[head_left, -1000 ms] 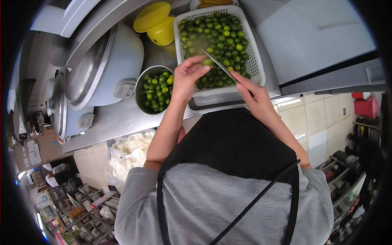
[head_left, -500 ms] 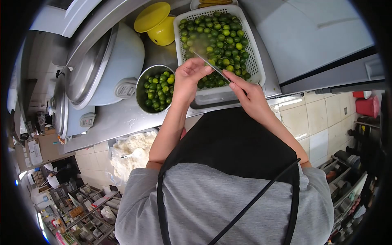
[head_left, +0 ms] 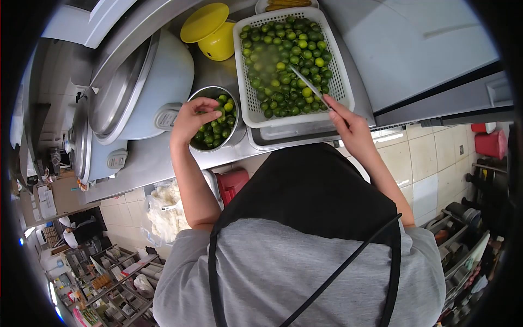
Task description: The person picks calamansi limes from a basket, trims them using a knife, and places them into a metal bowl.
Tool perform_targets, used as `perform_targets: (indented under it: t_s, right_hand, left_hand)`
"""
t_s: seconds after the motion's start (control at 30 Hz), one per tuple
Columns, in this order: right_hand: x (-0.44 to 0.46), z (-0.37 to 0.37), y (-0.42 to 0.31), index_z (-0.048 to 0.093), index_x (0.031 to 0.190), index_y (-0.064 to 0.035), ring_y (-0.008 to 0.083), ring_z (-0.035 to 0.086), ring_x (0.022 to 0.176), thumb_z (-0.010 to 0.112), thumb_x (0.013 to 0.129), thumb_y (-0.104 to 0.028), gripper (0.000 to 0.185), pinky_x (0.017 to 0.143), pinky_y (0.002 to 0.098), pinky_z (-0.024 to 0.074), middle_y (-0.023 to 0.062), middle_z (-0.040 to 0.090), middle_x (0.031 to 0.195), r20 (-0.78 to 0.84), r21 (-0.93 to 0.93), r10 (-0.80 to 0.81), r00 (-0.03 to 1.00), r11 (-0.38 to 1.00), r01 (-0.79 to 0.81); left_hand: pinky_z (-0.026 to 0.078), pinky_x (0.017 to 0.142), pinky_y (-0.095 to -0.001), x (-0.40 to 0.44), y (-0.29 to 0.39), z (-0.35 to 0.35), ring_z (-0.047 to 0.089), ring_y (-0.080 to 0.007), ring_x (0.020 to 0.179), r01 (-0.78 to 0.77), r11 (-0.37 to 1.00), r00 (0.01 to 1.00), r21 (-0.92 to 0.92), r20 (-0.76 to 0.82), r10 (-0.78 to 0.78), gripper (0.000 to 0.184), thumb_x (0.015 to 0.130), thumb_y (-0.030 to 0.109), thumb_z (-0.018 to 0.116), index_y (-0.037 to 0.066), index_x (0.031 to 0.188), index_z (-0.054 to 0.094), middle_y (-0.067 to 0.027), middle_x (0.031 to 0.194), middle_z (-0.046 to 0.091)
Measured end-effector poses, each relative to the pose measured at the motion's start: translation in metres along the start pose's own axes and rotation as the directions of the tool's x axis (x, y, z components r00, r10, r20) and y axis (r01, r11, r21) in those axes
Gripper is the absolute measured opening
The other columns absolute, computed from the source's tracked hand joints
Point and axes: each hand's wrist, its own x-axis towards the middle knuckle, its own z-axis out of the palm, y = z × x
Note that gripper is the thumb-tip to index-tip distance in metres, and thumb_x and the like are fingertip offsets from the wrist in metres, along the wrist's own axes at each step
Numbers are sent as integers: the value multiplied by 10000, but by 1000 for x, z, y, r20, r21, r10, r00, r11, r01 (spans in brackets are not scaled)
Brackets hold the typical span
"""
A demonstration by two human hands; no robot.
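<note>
My right hand (head_left: 351,125) grips a small knife (head_left: 308,82) by its handle. The blade points up and left above the green limes (head_left: 294,49) heaped in a white perforated basket (head_left: 251,117). Over the left side of a round metal pot (head_left: 238,128) is my left hand (head_left: 195,119), its fingers stretched out and slightly apart from the thumb, with no lime visible in it. Just under and beside those fingertips lie more small green limes (head_left: 218,131), partly hidden by the hand.
Left of the pot stand large rice cookers (head_left: 163,82) with metal lids. A yellow container (head_left: 218,43) sits behind it. The basket rests on a metal tray (head_left: 272,140). Below the counter are a bag of white stuff (head_left: 166,212) and a red bin (head_left: 231,182).
My left hand has moved left and down from beside the blade to the metal pot. My right hand has shifted right and slightly down, still holding the knife.
</note>
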Motion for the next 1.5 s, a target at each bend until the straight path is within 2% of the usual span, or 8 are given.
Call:
perform_targets:
  t_s: [0.2,0.43,0.53,0.57,0.6,0.67,1.43,1.5]
  right_hand:
    - [10,-2,-16,530,1222,-114,268,620,961,524,902,-184,327,809,297,467,146,603,1115,-20,-1,-40,999,999,40]
    - [9,1,-20,524,1224,-103,270,623,950,528,899,-172,332,806,300,467,142,601,1124,-18,18,-73,997,997,74]
    - [6,-4,-22,521,1227,-100,241,630,942,519,903,-168,330,805,293,466,135,609,1113,-27,10,-41,999,999,41]
    - [4,-6,-24,519,1229,-99,226,627,949,513,907,-171,330,813,288,460,131,608,1121,-1,49,44,999,998,-44]
    - [3,-8,-25,517,1231,-98,211,623,956,507,911,-175,329,821,283,454,126,606,1128,30,85,128,991,988,-130]
    - [2,-3,-19,515,1232,-95,202,614,972,503,915,-182,330,832,279,447,124,600,1142,23,121,95,995,988,-97]
    - [12,11,-7,508,1247,-100,167,606,842,488,924,-210,342,776,277,449,133,639,1037,184,221,275,944,924,-312]
    - [8,16,-10,511,1243,-103,218,627,815,492,920,-199,338,750,284,458,161,635,1034,3,92,2,1000,996,-2]
  left_hand:
    - [469,746,-362,54,14,79,550,-262,872,-197,625,885,756,-137,445,220,644,139,722,110,860,690,-84,871,643]
    - [459,736,-347,89,6,131,543,-255,867,8,227,868,974,-120,483,184,663,143,695,50,817,656,-99,781,610]
    - [501,716,-371,70,26,107,608,-280,835,-271,864,906,424,-193,378,214,765,64,608,-34,955,625,-140,900,632]
    - [501,716,-371,62,35,105,608,-280,835,-274,864,907,424,-186,379,214,765,64,608,-34,955,625,-140,900,632]
    - [507,730,-351,54,44,103,616,-252,826,-217,958,964,-185,-193,181,217,797,62,592,-37,990,605,-112,872,615]
    - [516,785,-290,45,41,105,623,-189,835,-46,594,999,-803,-20,50,268,876,67,532,-52,1117,530,-55,876,575]
    - [465,897,-346,25,63,123,593,-213,962,-188,522,972,-832,-83,219,241,836,6,572,-36,1073,558,-98,991,612]
    - [466,837,-285,27,63,127,591,-143,894,-177,492,979,-852,-99,181,263,784,-32,625,-25,1042,574,-86,959,623]
